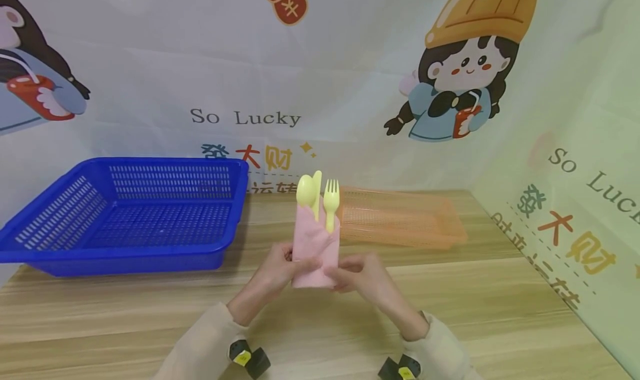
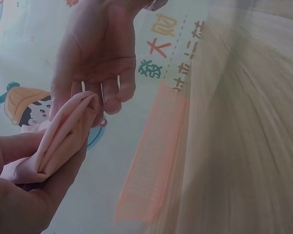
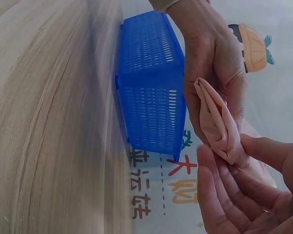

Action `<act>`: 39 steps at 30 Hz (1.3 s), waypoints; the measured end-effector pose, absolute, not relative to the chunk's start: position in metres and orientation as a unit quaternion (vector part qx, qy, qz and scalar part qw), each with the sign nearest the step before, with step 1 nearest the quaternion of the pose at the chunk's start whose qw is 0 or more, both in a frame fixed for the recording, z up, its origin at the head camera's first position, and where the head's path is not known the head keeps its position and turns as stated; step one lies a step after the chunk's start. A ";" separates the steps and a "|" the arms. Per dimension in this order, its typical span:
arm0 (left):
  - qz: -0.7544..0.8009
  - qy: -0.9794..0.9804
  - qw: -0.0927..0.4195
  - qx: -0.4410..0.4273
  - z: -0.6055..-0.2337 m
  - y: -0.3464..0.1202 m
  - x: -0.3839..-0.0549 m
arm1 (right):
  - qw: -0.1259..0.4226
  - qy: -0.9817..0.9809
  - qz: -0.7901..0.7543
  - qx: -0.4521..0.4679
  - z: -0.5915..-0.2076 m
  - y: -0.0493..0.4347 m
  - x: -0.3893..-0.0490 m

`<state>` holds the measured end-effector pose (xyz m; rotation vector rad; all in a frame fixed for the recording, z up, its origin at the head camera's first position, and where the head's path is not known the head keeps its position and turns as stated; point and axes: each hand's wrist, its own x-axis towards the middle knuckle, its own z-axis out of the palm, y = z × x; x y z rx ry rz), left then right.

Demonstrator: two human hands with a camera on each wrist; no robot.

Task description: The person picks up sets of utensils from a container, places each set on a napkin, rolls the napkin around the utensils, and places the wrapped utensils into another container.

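A folded pink napkin (image 1: 316,249) stands upright in front of me in the head view, forming a pocket. Out of its top stick a pale yellow spoon (image 1: 305,190), a knife (image 1: 317,183) and a fork (image 1: 331,195), with the fork on the right. My left hand (image 1: 277,269) pinches the napkin's lower left side, thumb across the front and fingers behind. At the lower right corner my right hand (image 1: 367,277) pinches it too, thumb in front. Both wrist views show the napkin's folded bottom end (image 2: 63,136), layers bulging slightly; the cutlery is hidden there.
On the left of the wooden table (image 1: 125,319) sits a large blue plastic basket (image 1: 130,260). A shallow orange mesh basket (image 1: 400,236) lies behind the napkin to the right. A printed cloth (image 1: 340,85) hangs along the back and right side.
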<state>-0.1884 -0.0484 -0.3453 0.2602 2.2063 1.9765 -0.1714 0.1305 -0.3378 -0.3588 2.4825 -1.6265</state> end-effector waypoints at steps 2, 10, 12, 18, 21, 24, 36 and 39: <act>0.660 0.740 0.091 0.087 -0.345 -0.049 -0.188 | 0.064 0.839 -0.526 -0.121 -0.338 0.130 -0.172; 0.652 0.745 0.101 0.098 -0.349 -0.050 -0.189 | 0.033 0.837 -0.538 -0.094 -0.339 0.125 -0.174; 0.651 0.745 0.102 0.104 -0.349 -0.050 -0.189 | 0.031 0.832 -0.547 -0.091 -0.339 0.124 -0.174; 0.641 0.754 0.106 0.096 -0.350 -0.050 -0.188 | 0.035 0.828 -0.551 -0.096 -0.340 0.124 -0.173; 0.638 0.758 0.106 0.086 -0.350 -0.049 -0.188 | 0.039 0.825 -0.556 -0.097 -0.340 0.124 -0.174; 0.641 0.756 0.105 0.082 -0.351 -0.049 -0.189 | 0.050 0.822 -0.560 -0.095 -0.341 0.124 -0.174; 0.635 0.759 0.122 0.075 -0.350 -0.050 -0.190 | 0.098 0.805 -0.574 -0.115 -0.348 0.128 -0.176; 0.631 0.763 0.121 0.070 -0.352 -0.050 -0.191 | 0.108 0.798 -0.581 -0.116 -0.348 0.128 -0.176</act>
